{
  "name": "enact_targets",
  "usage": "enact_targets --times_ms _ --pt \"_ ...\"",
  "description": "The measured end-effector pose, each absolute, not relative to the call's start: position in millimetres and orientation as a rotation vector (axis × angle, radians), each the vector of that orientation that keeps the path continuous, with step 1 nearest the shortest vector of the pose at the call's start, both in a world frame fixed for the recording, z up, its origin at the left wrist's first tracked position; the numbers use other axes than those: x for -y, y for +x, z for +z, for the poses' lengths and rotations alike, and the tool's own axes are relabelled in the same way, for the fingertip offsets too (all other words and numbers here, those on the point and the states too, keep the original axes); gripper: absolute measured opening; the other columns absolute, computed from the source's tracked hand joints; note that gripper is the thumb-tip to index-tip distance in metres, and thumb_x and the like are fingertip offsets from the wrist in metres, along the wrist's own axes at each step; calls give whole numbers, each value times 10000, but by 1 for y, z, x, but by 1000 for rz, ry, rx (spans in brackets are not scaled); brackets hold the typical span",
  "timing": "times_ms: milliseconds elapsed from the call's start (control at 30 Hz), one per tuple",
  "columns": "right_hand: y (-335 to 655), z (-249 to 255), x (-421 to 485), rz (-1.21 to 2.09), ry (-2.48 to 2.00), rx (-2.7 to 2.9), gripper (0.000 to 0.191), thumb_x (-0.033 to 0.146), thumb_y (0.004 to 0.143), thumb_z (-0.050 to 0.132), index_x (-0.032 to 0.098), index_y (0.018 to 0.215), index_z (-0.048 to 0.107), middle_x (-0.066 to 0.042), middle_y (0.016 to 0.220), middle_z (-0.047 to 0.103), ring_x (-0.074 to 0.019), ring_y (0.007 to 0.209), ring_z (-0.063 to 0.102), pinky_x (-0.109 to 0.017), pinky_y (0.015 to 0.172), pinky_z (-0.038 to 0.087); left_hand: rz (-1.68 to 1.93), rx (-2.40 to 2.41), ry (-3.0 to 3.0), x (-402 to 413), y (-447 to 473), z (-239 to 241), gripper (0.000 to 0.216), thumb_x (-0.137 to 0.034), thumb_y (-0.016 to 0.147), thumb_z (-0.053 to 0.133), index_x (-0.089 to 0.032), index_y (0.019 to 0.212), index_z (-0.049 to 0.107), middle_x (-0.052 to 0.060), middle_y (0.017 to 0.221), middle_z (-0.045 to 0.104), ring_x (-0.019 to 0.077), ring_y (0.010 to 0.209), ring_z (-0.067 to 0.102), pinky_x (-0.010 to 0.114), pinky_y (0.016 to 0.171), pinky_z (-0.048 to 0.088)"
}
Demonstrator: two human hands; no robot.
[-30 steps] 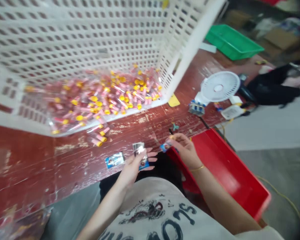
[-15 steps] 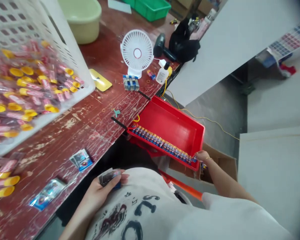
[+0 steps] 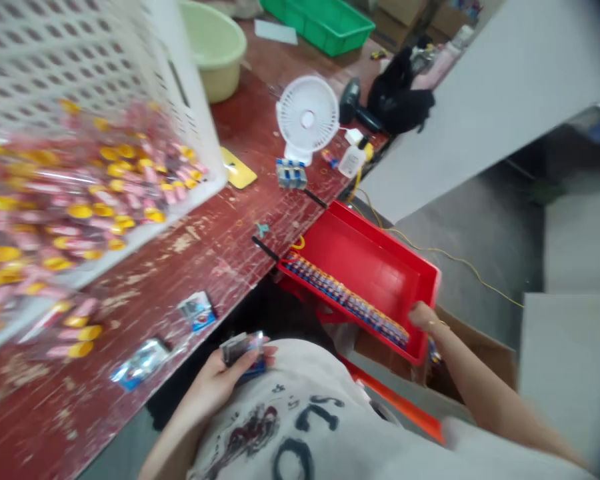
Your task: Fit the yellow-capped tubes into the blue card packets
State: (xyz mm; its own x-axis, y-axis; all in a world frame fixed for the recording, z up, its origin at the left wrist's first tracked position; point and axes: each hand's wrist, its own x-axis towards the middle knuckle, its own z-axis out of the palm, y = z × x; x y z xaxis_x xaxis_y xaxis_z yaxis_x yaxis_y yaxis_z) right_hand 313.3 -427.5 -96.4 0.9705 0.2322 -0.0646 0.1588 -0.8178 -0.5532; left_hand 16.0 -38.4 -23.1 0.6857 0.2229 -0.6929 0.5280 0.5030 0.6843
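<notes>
Head view, low centre of the frame: your left hand (image 3: 225, 380) sits just above your shirt with its fingers (image 3: 260, 352) curled around a small stack of packets (image 3: 243, 348). The stack is blurred, so you can make out a shiny wrapper and a blue edge but no print.

Toward the lower right, your right hand (image 3: 423, 317) rests at the near corner of the red tray (image 3: 380, 260), touching its rim beside the row of small packets (image 3: 347, 303) lined along the near wall. Its fingers are bent over the edge and mostly hidden, so you cannot tell whether they grip anything. The row itself is too small to read item by item. Below the tray, an open cardboard box (image 3: 480, 350) is partly covered by your forearm.

On the red table (image 3: 220, 247), two loose packets lie near its front edge: one (image 3: 197, 311) left of centre, another (image 3: 141, 363) further down and left, both smeared by motion. The white perforated basket (image 3: 80, 67) fills the upper left and is cut off by the frame; the pink and yellow tubes (image 3: 80, 200) in it are blurred into streaks, and a few lie outside it on the table at the left edge.

In the upper centre stand a white fan (image 3: 306, 119), a pale green basin (image 3: 215, 47) and a green tray (image 3: 325, 23), the last cropped at the top. A black object (image 3: 400, 100) beside the fan is hard to identify.
</notes>
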Motion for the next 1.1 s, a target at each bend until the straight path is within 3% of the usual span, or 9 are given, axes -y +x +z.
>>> enact_targets --times_ms 100,233,333,567,733,933,1100 --pt "331 -97 363 194 -2525 379 59 188 739 626 186 722 569 -20 652 570 -184 601 579 -328 603 483 -119 -822 953 30 13 -24 402 -419 681 759 -135 954 682 122 922 748 268 835 708 385 829 532" --pt "308 -84 199 188 -2224 995 171 170 730 511 202 888 565 -63 846 625 -208 763 606 -356 742 501 108 -903 875 12 7 -20 393 -394 652 787 -117 915 694 136 905 747 255 804 708 367 781 545" --pt "261 -61 66 200 -1900 1420 171 141 758 472 200 896 554 -83 916 614 -221 879 587 -361 825 489 228 -963 857 2 -2 -13 379 -414 656 779 -113 875 711 131 865 749 236 798 701 310 714 545" --pt "239 -46 -119 150 -1941 1319 290 79 730 451 119 1009 517 -176 1080 543 -277 1076 492 -441 976 394 455 -1076 760 -6 -26 -1 436 -475 661 754 -128 920 704 124 874 742 241 813 695 291 639 541" --pt "270 -49 -159 295 -2051 1184 237 86 656 542 152 881 512 -115 920 588 -256 940 552 -429 911 431 438 -1074 771 -7 -28 -5 444 -514 657 738 -126 867 695 120 822 735 228 762 686 285 592 535" --pt "274 -45 -138 531 -2077 1077 465 0 485 640 184 879 476 -26 729 600 -252 836 612 -403 843 459 432 -1004 797 -15 -22 -6 456 -461 646 768 -110 929 701 141 923 732 245 812 688 318 651 554" --pt "243 -37 -74 770 -1860 1041 367 187 651 643 214 950 431 40 687 593 -177 672 638 -353 699 527 465 -1023 734 -22 -17 -15 468 -412 581 824 -115 924 709 104 833 740 234 769 688 322 637 566"
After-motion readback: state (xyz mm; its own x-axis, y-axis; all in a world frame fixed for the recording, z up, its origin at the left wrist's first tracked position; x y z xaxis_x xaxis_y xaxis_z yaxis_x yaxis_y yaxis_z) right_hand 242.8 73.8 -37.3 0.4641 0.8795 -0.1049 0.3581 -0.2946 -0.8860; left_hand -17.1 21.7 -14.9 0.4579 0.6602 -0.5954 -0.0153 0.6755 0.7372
